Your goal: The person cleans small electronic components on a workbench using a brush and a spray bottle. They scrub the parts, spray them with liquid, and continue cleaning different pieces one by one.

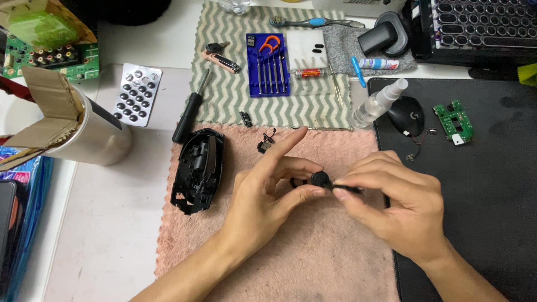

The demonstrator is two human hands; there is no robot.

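Observation:
My left hand point(263, 196) pinches a small black wheel-shaped part point(319, 179) between thumb and middle finger, with the index finger stretched out. My right hand point(391, 204) meets it from the right and grips a thin black piece point(348, 189) that touches the wheel. Both hands hover over a pink cloth point(313, 257). To the left on that cloth lies an opened black mouse base point(198, 170). A tiny black component with wires point(265, 141) rests just beyond my left index finger.
A black screwdriver point(189, 109) and a blue precision screwdriver set point(268, 64) lie on a striped cloth. A black mat point(503, 184) at right bears a mouse top shell point(406, 114), spray bottle point(379, 102) and green circuit board point(454, 121). A silver cylinder point(98, 134) stands at left.

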